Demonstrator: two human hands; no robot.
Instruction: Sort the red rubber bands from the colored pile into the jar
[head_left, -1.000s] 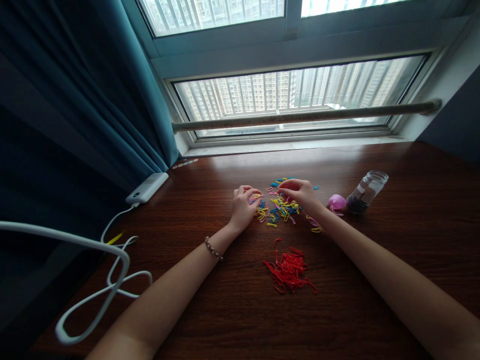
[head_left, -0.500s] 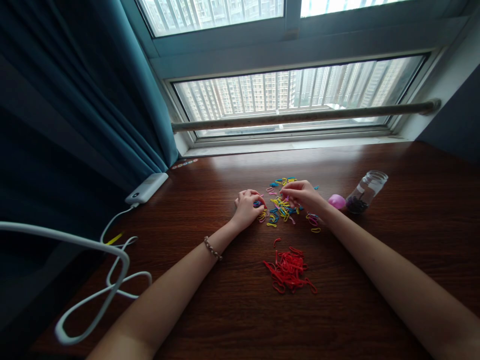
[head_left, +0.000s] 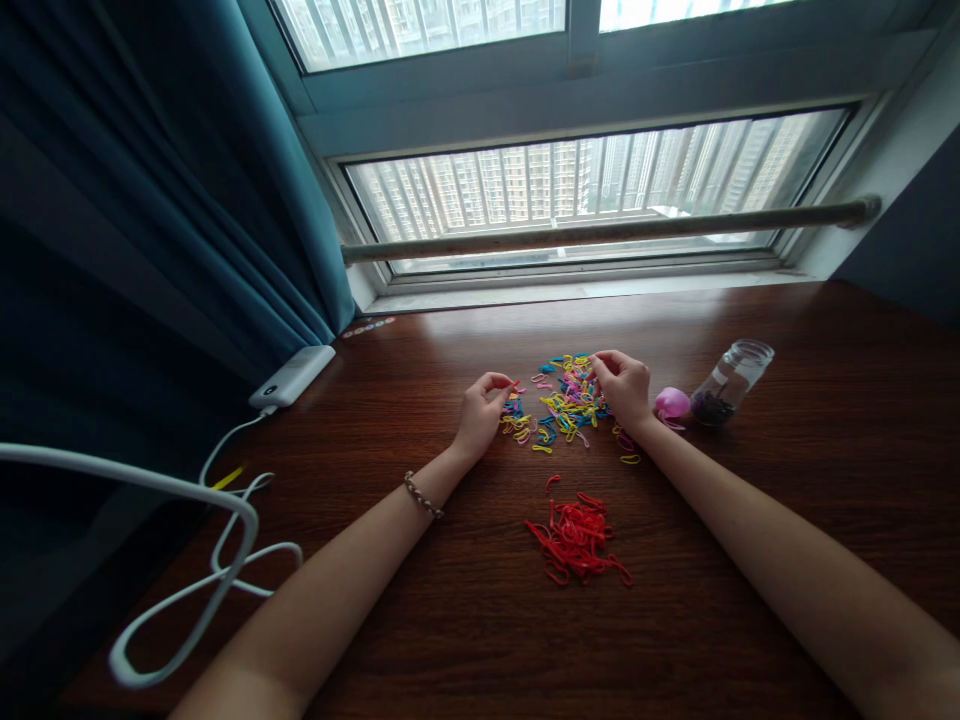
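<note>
In the middle of the frame, my left hand (head_left: 478,412) pinches one red rubber band (head_left: 515,385) between nearly closed fingertips. My right hand (head_left: 626,388), fingers curled, is at the right edge of the larger of two mixed-colour rubber band clusters (head_left: 568,410); I cannot tell whether it grips any. One red rubber band heap (head_left: 577,540), too tangled to count, lies at lower centre, one loose red piece (head_left: 553,483) just above. Right of centre are one pink pouch-like object (head_left: 673,402) and one tilted glass jar (head_left: 739,372).
</note>
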